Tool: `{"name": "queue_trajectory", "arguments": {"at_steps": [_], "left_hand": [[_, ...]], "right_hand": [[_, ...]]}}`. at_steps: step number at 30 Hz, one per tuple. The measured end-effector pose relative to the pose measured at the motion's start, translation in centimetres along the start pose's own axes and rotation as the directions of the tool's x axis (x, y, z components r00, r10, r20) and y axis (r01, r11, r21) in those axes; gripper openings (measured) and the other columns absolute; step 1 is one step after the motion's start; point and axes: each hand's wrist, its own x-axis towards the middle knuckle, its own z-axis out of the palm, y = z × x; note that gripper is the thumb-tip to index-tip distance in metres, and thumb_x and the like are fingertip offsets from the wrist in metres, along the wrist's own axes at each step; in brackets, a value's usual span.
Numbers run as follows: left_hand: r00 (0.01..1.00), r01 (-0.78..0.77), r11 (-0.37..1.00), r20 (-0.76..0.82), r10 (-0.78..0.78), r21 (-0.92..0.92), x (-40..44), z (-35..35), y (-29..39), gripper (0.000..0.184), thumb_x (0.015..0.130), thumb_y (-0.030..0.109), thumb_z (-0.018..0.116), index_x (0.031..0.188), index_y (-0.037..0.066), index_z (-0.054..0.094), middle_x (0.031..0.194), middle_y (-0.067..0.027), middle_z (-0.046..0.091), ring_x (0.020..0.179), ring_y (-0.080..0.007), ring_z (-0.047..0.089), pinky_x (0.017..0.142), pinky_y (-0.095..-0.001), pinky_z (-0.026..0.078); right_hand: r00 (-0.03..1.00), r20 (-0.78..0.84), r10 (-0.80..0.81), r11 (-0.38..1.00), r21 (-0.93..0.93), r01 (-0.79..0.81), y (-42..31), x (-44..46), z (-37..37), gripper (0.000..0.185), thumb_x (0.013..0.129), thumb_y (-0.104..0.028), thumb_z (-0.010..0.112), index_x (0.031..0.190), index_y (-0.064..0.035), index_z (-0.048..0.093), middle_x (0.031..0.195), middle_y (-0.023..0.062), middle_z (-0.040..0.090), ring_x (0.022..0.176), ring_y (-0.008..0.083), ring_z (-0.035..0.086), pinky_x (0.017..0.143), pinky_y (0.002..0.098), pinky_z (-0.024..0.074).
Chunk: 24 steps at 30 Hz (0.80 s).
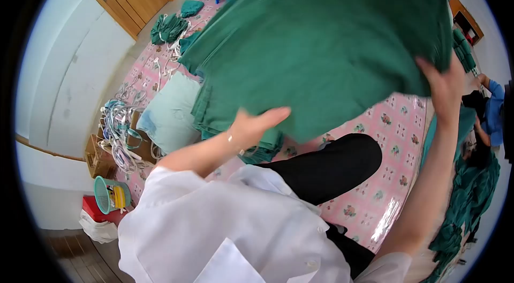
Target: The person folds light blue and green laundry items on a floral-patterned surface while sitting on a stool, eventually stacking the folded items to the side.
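A large green cloth [321,42] spreads out in front of me, raised and slightly blurred. My right hand [446,86] grips its right edge, with the thumb on top and the other fingers mostly out of sight. At the near left edge, my left hand [256,126] holds the cloth with its thumb stretched across the surface; its other fingers are hidden. Beneath the cloth, on the left, lie folded green cloths [263,150], partly covered. A pale green cushion-like bundle [172,110] lies left of them.
Pink flowered sheeting [391,176] covers the work surface. On the left are tangled pale straps [120,130], a cardboard box [100,160] and a turquoise basket [103,197]. Green bundles [168,28] lie farther back. At right, a person in blue [495,109] is near heaped green cloth [466,208].
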Motion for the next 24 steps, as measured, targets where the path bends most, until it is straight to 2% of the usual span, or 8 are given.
{"name": "queue_trajectory", "arguments": {"at_steps": [3, 5, 7, 9, 12, 14, 19, 24], "left_hand": [[0.999, 0.015, 0.999, -0.043, -0.017, -0.045, -4.8, -2.3, -0.8, 0.035, 0.080, 0.010, 0.060, 0.112, 0.001, 0.051, 0.108, -0.0072, 0.055, 0.096, -0.0163, 0.052, 0.085, -0.0292, 0.042], [0.996, 0.008, 0.998, -0.086, -0.013, -0.061, -6.4, -3.8, -2.7, 0.035, 0.081, 0.011, 0.059, 0.113, 0.002, 0.050, 0.109, -0.0070, 0.055, 0.098, -0.0163, 0.051, 0.086, -0.0297, 0.041], [0.941, 0.107, 0.906, -0.253, -0.226, -0.409, -6.4, -4.7, -6.1, 0.037, 0.082, 0.009, 0.056, 0.117, 0.004, 0.046, 0.117, -0.0068, 0.050, 0.108, -0.0191, 0.048, 0.093, -0.0350, 0.038], [0.922, 0.126, 0.885, -0.276, -0.271, -0.448, -5.4, -6.4, -8.0, 0.030, 0.084, 0.011, 0.054, 0.113, 0.004, 0.048, 0.110, -0.0083, 0.055, 0.099, -0.0199, 0.054, 0.086, -0.0351, 0.044], [0.844, 0.347, 0.697, -0.115, -0.523, -0.628, -4.1, -11.0, -12.0, 0.023, 0.087, 0.019, 0.049, 0.102, 0.002, 0.053, 0.090, -0.0096, 0.062, 0.076, -0.0221, 0.061, 0.065, -0.0328, 0.051], [0.861, 0.358, 0.739, -0.105, -0.498, -0.571, -3.4, -11.4, -10.3, 0.023, 0.087, 0.019, 0.048, 0.101, 0.001, 0.054, 0.089, -0.0099, 0.062, 0.076, -0.0218, 0.060, 0.065, -0.0330, 0.050], [0.947, 0.264, 0.869, -0.059, -0.317, -0.419, -3.1, -12.3, -5.9, 0.024, 0.086, 0.016, 0.048, 0.102, -0.001, 0.054, 0.092, -0.0108, 0.062, 0.078, -0.0233, 0.060, 0.067, -0.0349, 0.048], [0.825, 0.533, 0.832, -0.123, -0.552, -0.154, -4.2, -15.2, -10.3, 0.037, 0.089, 0.027, 0.043, 0.108, -0.004, 0.052, 0.101, -0.0142, 0.059, 0.088, -0.0268, 0.056, 0.075, -0.0356, 0.046]], "right_hand": [[0.951, 0.132, -0.280, 0.959, 0.087, 0.271, -3.7, 5.7, 6.2, 0.033, 0.070, -0.008, 0.062, 0.102, -0.0029, 0.059, 0.089, 0.0072, 0.064, 0.078, 0.0135, 0.057, 0.073, 0.0262, 0.0441], [0.953, 0.215, -0.214, 0.977, 0.056, 0.207, -4.0, 7.8, 11.8, 0.030, 0.071, -0.014, 0.065, 0.100, -0.0047, 0.060, 0.088, 0.0096, 0.063, 0.079, 0.0194, 0.060, 0.072, 0.0296, 0.0455], [0.928, 0.095, -0.360, 0.882, -0.288, 0.372, -2.1, 7.0, 18.0, 0.039, 0.073, -0.020, 0.065, 0.107, -0.0052, 0.055, 0.099, 0.0131, 0.059, 0.090, 0.0266, 0.058, 0.076, 0.0360, 0.0459], [0.975, 0.216, -0.050, 0.882, -0.449, 0.144, 0.3, 2.7, 23.3, 0.055, 0.074, -0.026, 0.064, 0.121, -0.0063, 0.043, 0.114, 0.0147, 0.051, 0.104, 0.0310, 0.051, 0.081, 0.0420, 0.0443], [0.660, 0.535, 0.528, 0.821, -0.521, -0.234, 3.6, -7.0, 29.0, 0.076, 0.077, -0.037, 0.061, 0.134, -0.0059, 0.021, 0.125, 0.0244, 0.039, 0.110, 0.0377, 0.046, 0.091, 0.0440, 0.0384], [0.761, 0.392, 0.517, 0.844, -0.082, -0.531, 5.3, -12.4, 31.0, 0.073, 0.080, -0.033, 0.057, 0.134, -0.0026, 0.019, 0.119, 0.0275, 0.046, 0.107, 0.0415, 0.047, 0.091, 0.0430, 0.0374], [0.767, 0.280, 0.577, 0.813, -0.108, -0.573, 0.7, -11.7, 28.9, 0.062, 0.082, -0.026, 0.053, 0.133, -0.0064, 0.023, 0.117, 0.0265, 0.046, 0.102, 0.0419, 0.049, 0.086, 0.0432, 0.0403], [0.735, 0.307, 0.605, 0.794, -0.307, -0.525, 1.0, -15.5, 30.7, 0.062, 0.084, -0.025, 0.051, 0.135, -0.0101, 0.019, 0.108, 0.0234, 0.046, 0.094, 0.0410, 0.052, 0.079, 0.0457, 0.0435]]}}
